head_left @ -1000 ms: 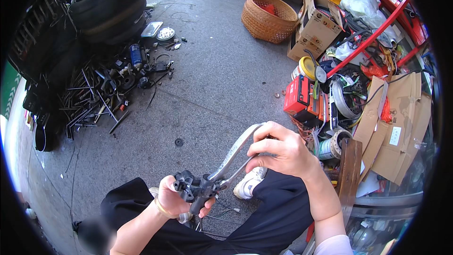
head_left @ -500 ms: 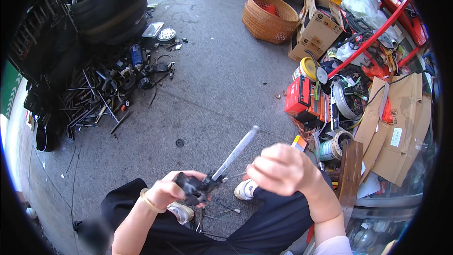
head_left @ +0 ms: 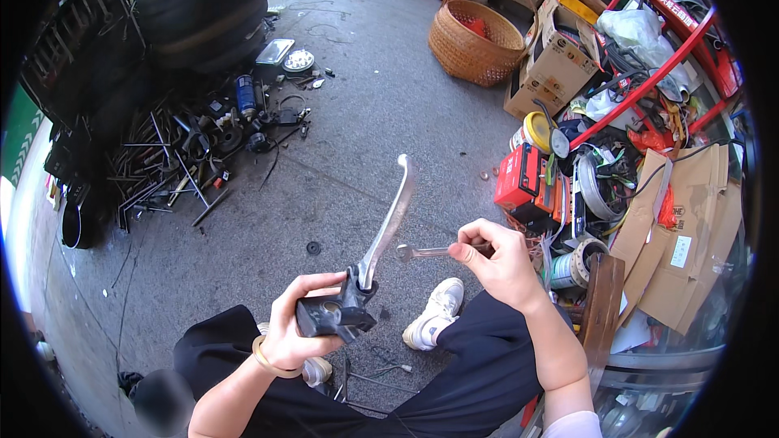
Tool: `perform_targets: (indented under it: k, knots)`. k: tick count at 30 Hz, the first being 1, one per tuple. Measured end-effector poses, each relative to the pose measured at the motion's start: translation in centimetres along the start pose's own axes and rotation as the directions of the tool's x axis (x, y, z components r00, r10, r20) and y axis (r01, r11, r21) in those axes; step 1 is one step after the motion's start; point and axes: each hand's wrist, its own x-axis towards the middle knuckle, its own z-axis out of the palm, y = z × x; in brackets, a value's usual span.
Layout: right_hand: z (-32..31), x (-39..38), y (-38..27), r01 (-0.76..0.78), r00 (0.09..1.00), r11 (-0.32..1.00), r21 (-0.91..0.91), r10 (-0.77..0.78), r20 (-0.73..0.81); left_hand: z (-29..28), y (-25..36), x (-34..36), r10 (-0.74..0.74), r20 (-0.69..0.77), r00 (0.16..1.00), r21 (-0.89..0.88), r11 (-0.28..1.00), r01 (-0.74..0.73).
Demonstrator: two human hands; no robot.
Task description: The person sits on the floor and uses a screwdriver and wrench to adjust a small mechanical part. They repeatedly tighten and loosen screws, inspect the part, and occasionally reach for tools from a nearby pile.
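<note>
Head view: two bare hands at work above a grey floor (head_left: 373,126). The left grip (head_left: 294,318) is partly closed around a black housing (head_left: 329,318), its digits lying along the upper and lower sides of the block. From the housing, just right of this grip, a silver lever (head_left: 391,223) rises away from the person, curving slightly and ending in a rounded tip. A pale bangle (head_left: 274,358) circles the wrist directly behind the left grip. The right grip (head_left: 501,266) is pinched on the shank of a small metal wrench (head_left: 430,251), whose head points left, near the lever but apart from it. Below and to the left of the right grip, a white shoe (head_left: 436,312) stands on the floor. A small black ring (head_left: 313,248) lies on the floor beyond the left grip; farther off and to its left are a heap of metal tools (head_left: 174,166) and a stack of tyres (head_left: 199,20). Beyond the right grip, slightly to its right, sits a red and black battery (head_left: 519,177); much farther out in the same direction stands a woven basket (head_left: 479,53). A wooden block (head_left: 600,308) lies to the right of the right grip, nearer the person.
</note>
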Motion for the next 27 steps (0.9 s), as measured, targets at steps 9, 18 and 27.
perform_targets:
  k: [9, 18, 27]
  knots:
    - [4.0, -1.3, -0.1, -0.451, 0.863, 0.717, 0.532, 0.198, 0.465, -0.2, -0.2, 0.4, -0.117, -0.005, 0.993, -0.670, 0.738, 0.084]
    - [7.0, -2.9, 0.5, -0.387, 0.913, 0.593, 0.706, 0.142, 0.382, -0.4, -0.3, 0.1, -0.198, 0.102, 0.975, -0.803, 0.562, 0.198]
    - [6.0, -1.9, 0.2, -0.066, 0.982, 0.918, 0.392, -0.011, 0.190, -0.4, -0.5, -0.2, -0.258, 0.169, 0.951, -0.824, 0.492, 0.280]
